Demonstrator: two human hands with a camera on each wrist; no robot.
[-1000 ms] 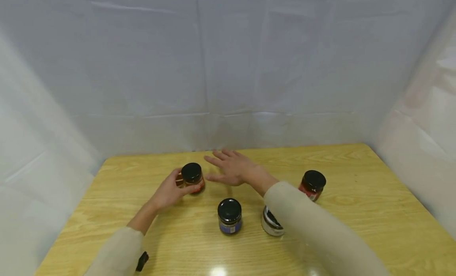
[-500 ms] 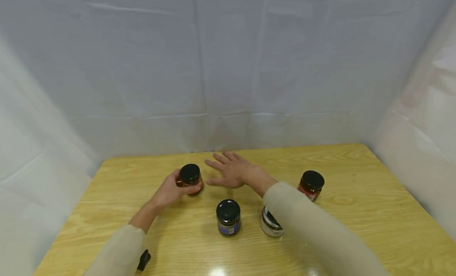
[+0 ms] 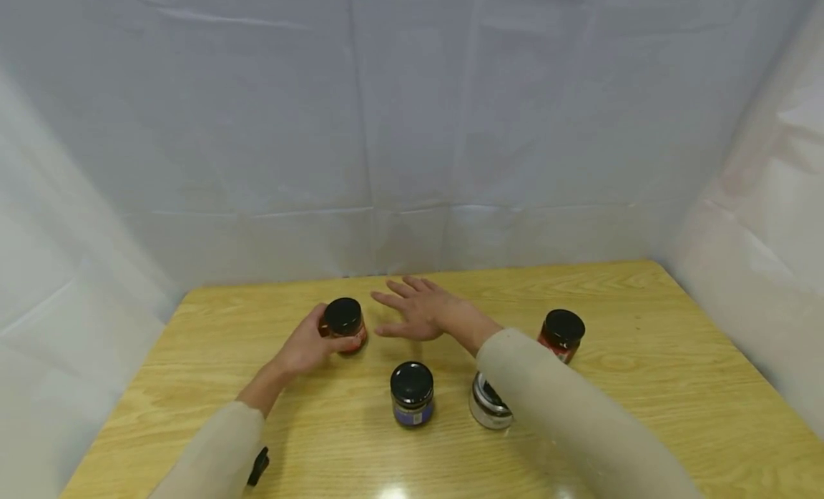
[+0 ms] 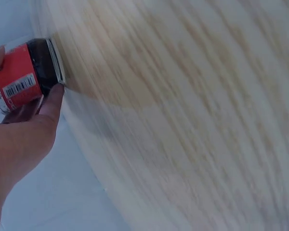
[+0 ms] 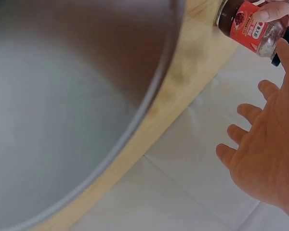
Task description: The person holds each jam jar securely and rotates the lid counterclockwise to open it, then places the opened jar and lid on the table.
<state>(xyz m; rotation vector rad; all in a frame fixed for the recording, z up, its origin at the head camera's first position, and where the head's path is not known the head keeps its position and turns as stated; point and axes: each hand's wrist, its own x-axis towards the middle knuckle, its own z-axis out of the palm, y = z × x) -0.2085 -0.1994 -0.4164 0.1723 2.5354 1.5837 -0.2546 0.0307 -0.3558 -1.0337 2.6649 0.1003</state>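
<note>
My left hand (image 3: 304,345) grips a glass jar (image 3: 343,326) with a black lid and a red label, which stands upright toward the back left of the table. Its thumb lies across the front of the jar and the other fingers go behind it. In the left wrist view a barcode shows on that red-labelled jar (image 4: 20,79), with the left hand (image 4: 26,144) around it. Just to the jar's right, my right hand (image 3: 421,309) is held with fingers spread and holds nothing. Seen from the right wrist, the right hand's (image 5: 269,139) palm and spread fingers are beside the jar (image 5: 250,26).
A black-lidded jar with a purple label (image 3: 412,394) stands at the middle front. Right of it, a pale jar (image 3: 491,402) is partly hidden by my right sleeve, and another red-labelled jar (image 3: 562,334) stands farther right. A small black object (image 3: 258,466) shows beside my left sleeve.
The head view has shifted very slightly. The left hand keeps its grip on the jar, and the right hand stays spread beside it in nearly the same place.
</note>
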